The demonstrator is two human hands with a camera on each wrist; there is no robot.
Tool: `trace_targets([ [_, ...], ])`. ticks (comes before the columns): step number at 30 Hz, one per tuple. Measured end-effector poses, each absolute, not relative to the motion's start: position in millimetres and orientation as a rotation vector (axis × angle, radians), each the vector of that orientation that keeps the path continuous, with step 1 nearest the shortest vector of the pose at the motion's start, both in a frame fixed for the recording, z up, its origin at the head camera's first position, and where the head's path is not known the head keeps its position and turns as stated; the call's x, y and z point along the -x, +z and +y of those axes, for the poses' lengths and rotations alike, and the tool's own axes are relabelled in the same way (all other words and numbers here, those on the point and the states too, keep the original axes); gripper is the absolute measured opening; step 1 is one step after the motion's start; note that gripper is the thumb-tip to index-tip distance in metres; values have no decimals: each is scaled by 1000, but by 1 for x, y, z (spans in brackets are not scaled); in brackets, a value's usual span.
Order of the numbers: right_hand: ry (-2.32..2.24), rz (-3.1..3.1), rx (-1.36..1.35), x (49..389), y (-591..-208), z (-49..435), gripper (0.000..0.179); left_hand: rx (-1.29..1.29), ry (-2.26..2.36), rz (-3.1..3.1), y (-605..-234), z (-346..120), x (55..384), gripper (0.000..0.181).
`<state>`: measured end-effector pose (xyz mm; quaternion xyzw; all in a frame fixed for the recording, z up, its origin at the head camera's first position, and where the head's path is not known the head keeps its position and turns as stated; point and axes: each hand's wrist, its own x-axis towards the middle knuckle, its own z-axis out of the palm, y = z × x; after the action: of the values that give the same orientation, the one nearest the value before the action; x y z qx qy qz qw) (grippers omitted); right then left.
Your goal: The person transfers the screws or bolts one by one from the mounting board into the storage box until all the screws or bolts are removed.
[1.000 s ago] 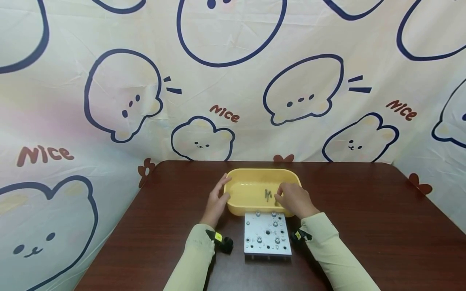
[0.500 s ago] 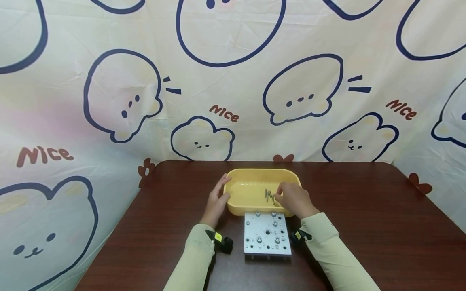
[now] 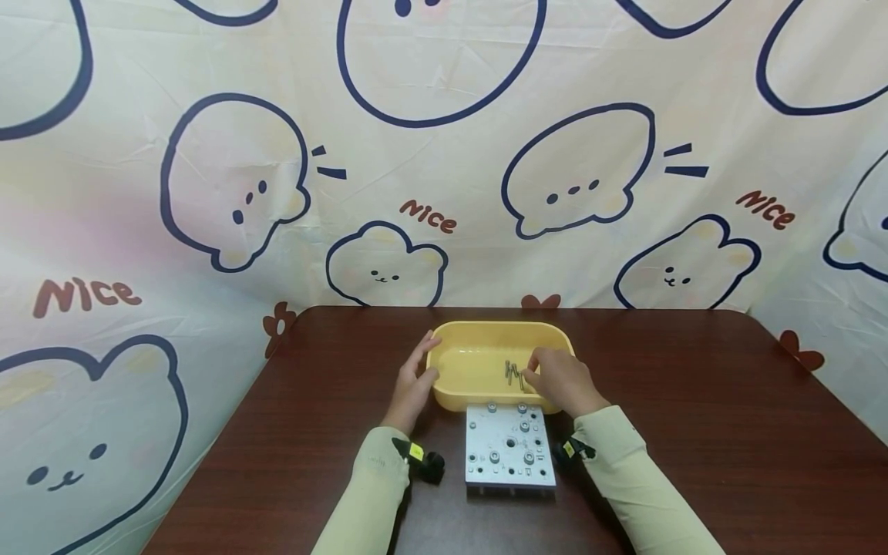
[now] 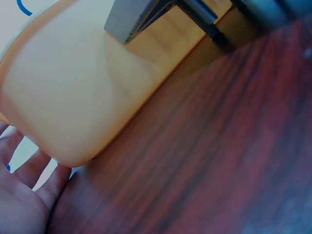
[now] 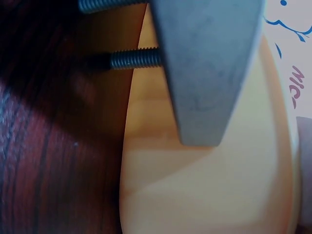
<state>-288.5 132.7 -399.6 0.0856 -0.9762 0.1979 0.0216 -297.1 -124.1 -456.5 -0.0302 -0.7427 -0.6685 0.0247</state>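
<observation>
A shallow yellow tray [image 3: 479, 401] stands on the table, with several small screws [image 3: 509, 371] inside near its right half. My left hand [image 3: 409, 389] rests on the tray's left side, fingers extended along the outer wall; the left wrist view shows these fingers [image 4: 33, 168] spread beside the tray's corner. Over the tray's right front, my right hand [image 3: 560, 379] has curled fingers and pinches the end of one screw [image 3: 522, 382]. In the right wrist view only a blurred bit of that hand shows at the right edge. A silver metal plate [image 3: 509, 466] lies before the tray.
The plate bears holes and several bolt heads; threaded bolts [image 5: 136, 58] stick out beneath it. Its far edge overlaps the tray's front wall in the head view. Dark wooden table [image 3: 694, 401] surrounds everything, with a printed cloth [image 3: 472, 169] hanging behind.
The screw at my right fingertips has shifted slightly left, towards the other screws, and shows more clearly. Both hands, the tray and the plate stay in place.
</observation>
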Motion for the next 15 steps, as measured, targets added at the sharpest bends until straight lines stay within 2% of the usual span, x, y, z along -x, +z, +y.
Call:
trace_targets([
  [15, 781, -3039, -246, 288, -397, 135, 17, 72, -2049, -2298, -458, -123, 298, 51],
])
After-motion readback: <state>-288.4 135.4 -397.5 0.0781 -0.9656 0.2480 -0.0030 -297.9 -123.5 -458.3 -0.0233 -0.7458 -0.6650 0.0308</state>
